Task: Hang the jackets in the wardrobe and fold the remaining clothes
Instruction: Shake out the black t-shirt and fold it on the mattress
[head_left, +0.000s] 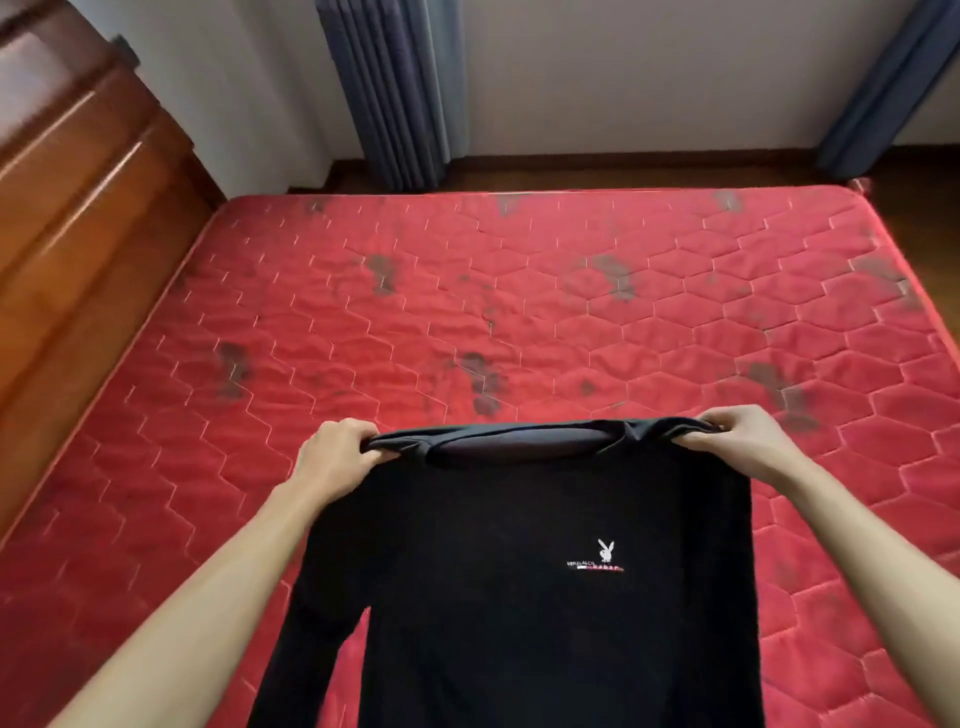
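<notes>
**Now a black top, stretched between two hands over the bed**

Nearest the camera, the black top (519, 623) fills the lower middle of the view, its front turned up so that a small white rabbit logo (597, 558) shows on the chest. One long sleeve (306, 639) trails loose down its left side.

Further up, at the shoulders, each hand has hold of the cloth. The left hand (337, 457) has its fingers curled round a bunched left shoulder. The right hand (748, 441) pinches the right shoulder between thumb and curled fingers. The collar edge runs taut between them. Holding it wide at both shoulders likely serves to shake the body flat and square before it goes down for folding. It looks like a plain top and not a jacket, so folding is probably its share of the task. Whether its lower part already rests on the bed I cannot tell.

Beyond the hands lies the red quilted mattress (467, 312), marked with dark blotches, running to its far edge. A brown wooden panel (78, 208) stands along its left edge. Past the far edge is a strip of dark floor (623, 169), then a pale wall with blue curtains at the middle (389, 88) and at the far right corner (878, 78).
</notes>
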